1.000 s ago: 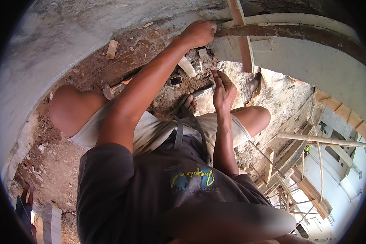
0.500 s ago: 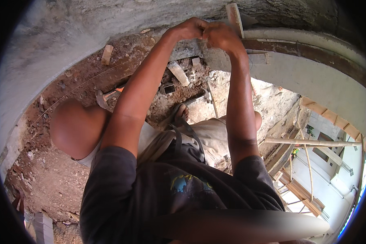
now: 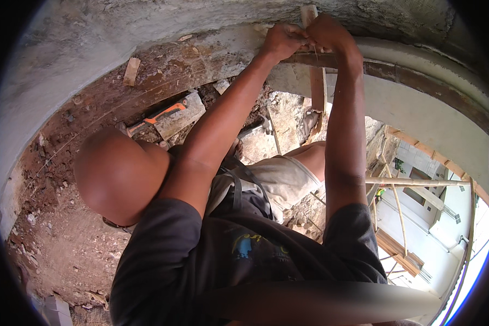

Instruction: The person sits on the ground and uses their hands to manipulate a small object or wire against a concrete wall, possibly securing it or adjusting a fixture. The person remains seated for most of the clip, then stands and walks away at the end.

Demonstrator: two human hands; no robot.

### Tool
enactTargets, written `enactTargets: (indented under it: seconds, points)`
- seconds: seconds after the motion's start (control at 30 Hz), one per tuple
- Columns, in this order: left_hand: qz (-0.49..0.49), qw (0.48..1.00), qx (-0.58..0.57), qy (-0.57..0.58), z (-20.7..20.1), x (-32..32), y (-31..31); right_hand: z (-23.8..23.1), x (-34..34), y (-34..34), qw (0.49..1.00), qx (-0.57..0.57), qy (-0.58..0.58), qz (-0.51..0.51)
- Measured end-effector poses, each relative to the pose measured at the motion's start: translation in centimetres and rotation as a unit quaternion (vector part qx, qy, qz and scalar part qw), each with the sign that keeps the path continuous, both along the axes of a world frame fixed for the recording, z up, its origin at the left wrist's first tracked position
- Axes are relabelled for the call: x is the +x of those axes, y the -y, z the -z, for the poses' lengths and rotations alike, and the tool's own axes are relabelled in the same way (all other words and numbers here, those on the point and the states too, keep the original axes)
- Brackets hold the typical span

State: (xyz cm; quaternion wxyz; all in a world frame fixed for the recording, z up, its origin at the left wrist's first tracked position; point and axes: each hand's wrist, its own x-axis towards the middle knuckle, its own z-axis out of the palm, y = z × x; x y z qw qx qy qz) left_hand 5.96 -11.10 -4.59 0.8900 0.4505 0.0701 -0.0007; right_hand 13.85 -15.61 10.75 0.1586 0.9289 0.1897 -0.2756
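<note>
Both arms reach far forward to a strip of wood [image 3: 308, 15] at the rough wall. My left hand [image 3: 284, 42] is closed in a pinch beside the strip's left edge. Close against it, my right hand [image 3: 331, 33] is closed across the front of the strip and hides part of it. The fingertips of both hands meet; what they pinch is too small and hidden to name. Below the hands a brownish wooden piece [image 3: 318, 89] hangs down past the curved grey ledge [image 3: 413, 89]. Whether it joins the upper strip is hidden.
An orange-handled tool [image 3: 168, 113] lies on a grey block [image 3: 186, 117]; a claw hammer [image 3: 266, 126] rests nearer the middle. A thin string runs along the earth at left, near a small wood block [image 3: 131, 71]. Bamboo poles [image 3: 418, 182] and planks [image 3: 399, 251] stand at right.
Both hands have moved right, from left of the wood strip to right at it, and stay together. The view has shifted, showing more of the orange-handled tool.
</note>
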Motion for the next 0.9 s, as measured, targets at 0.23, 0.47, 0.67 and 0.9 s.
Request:
enactTargets:
  seconds: [0.23,0.47,0.67,0.9]
  points:
    - [-0.026,0.988,0.142,0.05,-1.4,-0.7,0.0,-7.4,-4.2,-0.7,0.995,0.001,0.005,0.098]
    - [-0.027,0.966,0.236,0.098,-1.9,-0.6,0.0,-13.6,-5.9,0.3,0.978,-0.008,0.171,-0.119]
    - [-0.002,0.949,0.282,0.141,-3.9,0.4,-0.3,-14.2,-4.0,1.3,0.961,-0.047,0.261,-0.073]
    - [0.033,0.888,0.415,0.195,-5.8,1.8,-0.4,-15.2,-3.9,2.8,0.959,-0.021,0.278,-0.044]
